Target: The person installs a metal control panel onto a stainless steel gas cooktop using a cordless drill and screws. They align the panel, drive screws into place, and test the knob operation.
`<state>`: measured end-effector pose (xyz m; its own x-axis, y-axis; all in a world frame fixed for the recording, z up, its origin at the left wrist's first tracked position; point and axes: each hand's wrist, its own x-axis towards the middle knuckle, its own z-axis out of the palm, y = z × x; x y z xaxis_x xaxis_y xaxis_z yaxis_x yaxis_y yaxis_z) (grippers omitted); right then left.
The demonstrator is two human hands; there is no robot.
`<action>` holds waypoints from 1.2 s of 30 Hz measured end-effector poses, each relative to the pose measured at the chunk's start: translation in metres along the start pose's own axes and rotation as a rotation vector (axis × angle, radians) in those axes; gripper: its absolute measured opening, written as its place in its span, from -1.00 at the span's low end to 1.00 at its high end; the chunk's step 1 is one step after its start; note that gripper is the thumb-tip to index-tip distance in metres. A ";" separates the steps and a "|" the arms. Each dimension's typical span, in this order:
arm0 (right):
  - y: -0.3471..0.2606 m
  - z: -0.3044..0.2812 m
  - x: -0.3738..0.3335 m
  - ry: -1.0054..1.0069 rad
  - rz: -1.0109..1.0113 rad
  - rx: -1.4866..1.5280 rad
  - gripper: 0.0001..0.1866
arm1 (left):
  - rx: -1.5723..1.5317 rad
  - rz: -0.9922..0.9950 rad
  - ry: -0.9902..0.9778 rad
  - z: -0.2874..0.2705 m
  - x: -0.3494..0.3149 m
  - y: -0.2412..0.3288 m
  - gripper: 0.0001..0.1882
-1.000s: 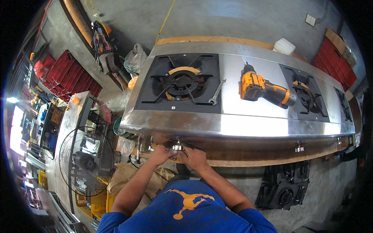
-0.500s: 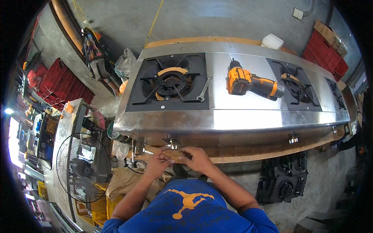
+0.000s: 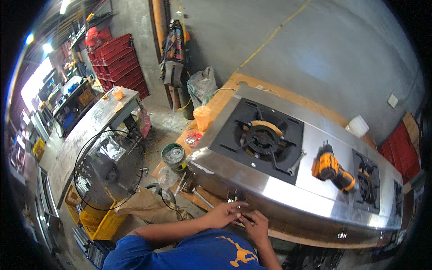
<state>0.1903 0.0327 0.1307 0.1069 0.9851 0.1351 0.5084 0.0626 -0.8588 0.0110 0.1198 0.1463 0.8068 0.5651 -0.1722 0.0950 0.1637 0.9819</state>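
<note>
My left hand (image 3: pixel 222 215) and my right hand (image 3: pixel 258 227) meet in front of the steel stove's front panel (image 3: pixel 265 204), fingertips nearly touching. Both have their fingers pinched together; a tiny reddish spot shows between them, too small to name. Just beyond my left hand, a metal valve fitting (image 3: pixel 233 196) sticks out of the panel. On the stove top lie a black burner grate (image 3: pixel 258 137), an open-end wrench (image 3: pixel 297 163) along its right edge, and a yellow and black cordless drill (image 3: pixel 330 168) on its side.
A black-caged fan (image 3: pixel 108 168) stands at left, near a yellow crate (image 3: pixel 101 222) and brown sacking (image 3: pixel 141 204). By the stove's left end are a green bucket (image 3: pixel 173 155), a red tub (image 3: pixel 193 138) and an orange cup (image 3: pixel 202 118). Red crates (image 3: pixel 119 63) are stacked farther back.
The view has swung left, bringing the bucket and tubs into fuller sight. My hands have come closer together, fingertips now meeting. The drill and wrench still lie on the stove.
</note>
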 end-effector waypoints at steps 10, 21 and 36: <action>-0.021 -0.041 0.010 0.179 0.098 -0.020 -0.87 | 0.478 0.395 0.912 -0.276 0.021 0.125 -0.76; -0.006 -0.077 -0.084 0.330 0.595 -0.247 -0.81 | 1.500 -0.348 0.311 -0.449 0.153 -0.072 -0.79; 0.040 -0.083 -0.146 1.028 0.685 0.138 -0.74 | 1.529 -0.116 0.404 -0.504 0.166 -0.116 -0.72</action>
<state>0.2657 -0.1222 0.1178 0.9659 0.2426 -0.0906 -0.0037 -0.3373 -0.9414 -0.1602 0.6024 -0.0353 0.5759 0.8174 -0.0126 0.8160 -0.5739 0.0685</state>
